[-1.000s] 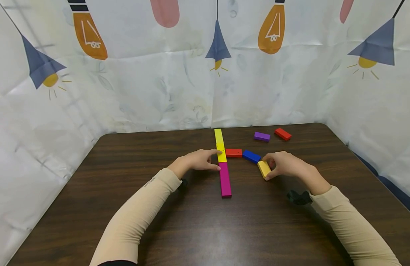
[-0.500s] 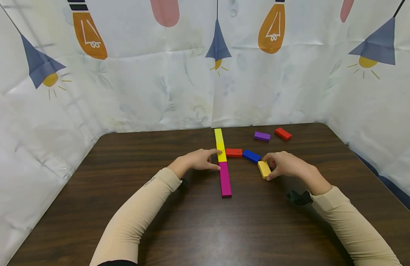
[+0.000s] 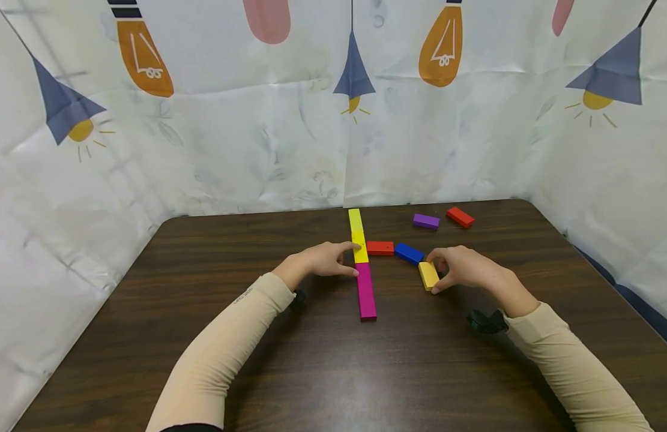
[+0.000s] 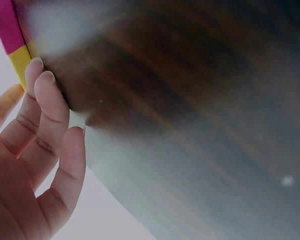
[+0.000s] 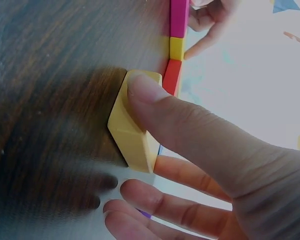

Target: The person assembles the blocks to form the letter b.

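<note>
My left hand (image 3: 325, 259) reaches over a straight line of blocks. Its index finger touches a bright yellow block (image 3: 360, 255), and the thumb tip is at the side of a magenta block (image 3: 366, 294). Between thumb and index finger my right hand (image 3: 463, 267) pinches a pale yellow block (image 3: 428, 276) on the table. That block's far end meets the corner of a blue block (image 3: 409, 253), and beyond it a red block (image 3: 380, 248) runs to the yellow one. In the right wrist view, the right thumb lies across the pale yellow block (image 5: 127, 132), with the other fingers behind it.
A purple block (image 3: 426, 221) and another red block (image 3: 460, 217) lie apart near the back of the dark wooden table (image 3: 257, 372). A white curtain (image 3: 230, 150) printed with lamps and bulbs hangs behind the table.
The pale yellow block has turned very slightly under the right hand's fingers. The left hand and the other blocks stay where they were.
</note>
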`<move>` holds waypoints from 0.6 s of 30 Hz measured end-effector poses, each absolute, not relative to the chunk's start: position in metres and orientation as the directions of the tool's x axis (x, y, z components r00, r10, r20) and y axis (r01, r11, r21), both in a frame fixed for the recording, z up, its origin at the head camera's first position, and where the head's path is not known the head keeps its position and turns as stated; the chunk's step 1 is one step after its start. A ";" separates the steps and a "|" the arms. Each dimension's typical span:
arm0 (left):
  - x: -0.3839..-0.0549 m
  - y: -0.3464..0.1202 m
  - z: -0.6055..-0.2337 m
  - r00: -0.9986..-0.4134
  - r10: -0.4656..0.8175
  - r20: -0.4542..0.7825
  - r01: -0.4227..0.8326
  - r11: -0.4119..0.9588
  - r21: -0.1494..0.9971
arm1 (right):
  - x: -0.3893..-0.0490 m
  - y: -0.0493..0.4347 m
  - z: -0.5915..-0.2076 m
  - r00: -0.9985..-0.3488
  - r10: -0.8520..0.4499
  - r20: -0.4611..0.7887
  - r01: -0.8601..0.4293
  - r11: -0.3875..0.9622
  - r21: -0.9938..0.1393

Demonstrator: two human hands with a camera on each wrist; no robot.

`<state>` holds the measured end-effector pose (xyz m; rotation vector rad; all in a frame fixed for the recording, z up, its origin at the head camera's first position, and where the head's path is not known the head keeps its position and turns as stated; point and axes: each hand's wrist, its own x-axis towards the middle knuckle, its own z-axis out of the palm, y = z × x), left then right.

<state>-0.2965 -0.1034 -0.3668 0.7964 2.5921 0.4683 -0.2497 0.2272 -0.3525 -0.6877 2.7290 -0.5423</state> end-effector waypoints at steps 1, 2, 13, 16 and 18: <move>-0.296 -0.104 -0.367 -0.763 0.591 -0.262 0.462 0.782 0.418 | -0.250 0.227 -0.353 -0.849 -0.501 -0.169 -0.398 0.816 -0.418; -0.296 -0.104 -0.367 -0.762 0.592 -0.260 0.463 0.781 0.420 | -0.249 0.227 -0.353 -0.848 -0.501 -0.170 -0.399 0.816 -0.418; -0.296 -0.104 -0.369 -0.758 0.601 -0.253 0.473 0.774 0.421 | -0.250 0.227 -0.353 -0.845 -0.507 -0.170 -0.405 0.814 -0.416; -0.297 -0.104 -0.368 -0.760 0.597 -0.255 0.468 0.776 0.423 | -0.249 0.227 -0.353 -0.846 -0.506 -0.170 -0.405 0.816 -0.413; -0.297 -0.104 -0.367 -0.760 0.597 -0.256 0.468 0.777 0.421 | -0.249 0.227 -0.352 -0.847 -0.503 -0.170 -0.403 0.817 -0.412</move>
